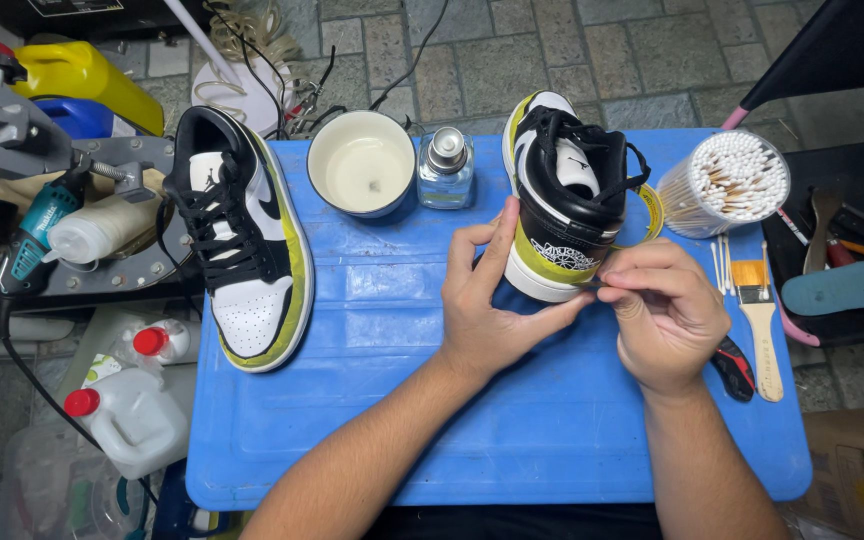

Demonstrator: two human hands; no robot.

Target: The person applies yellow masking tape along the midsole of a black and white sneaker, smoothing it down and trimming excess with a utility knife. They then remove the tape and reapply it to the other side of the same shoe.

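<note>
Clear round tub of cotton swabs (730, 182), counter's far right corner. Small clear glass bottle (446, 168), silver cap, far edge beside the white cup. Yellow jug (82, 78), far left. White plastic jug (137, 420), red cap, left floor. Brown cardboard box (852, 470), lower right.

There is one view only, from a camera on the person's head. It looks steeply down, almost straight from above, and close in on the blue worktop (352, 400), whose near edge runs along the bottom of the frame. Its far edge lies toward the top, with paved floor beyond. Both forearms enter from the bottom edge.
</note>
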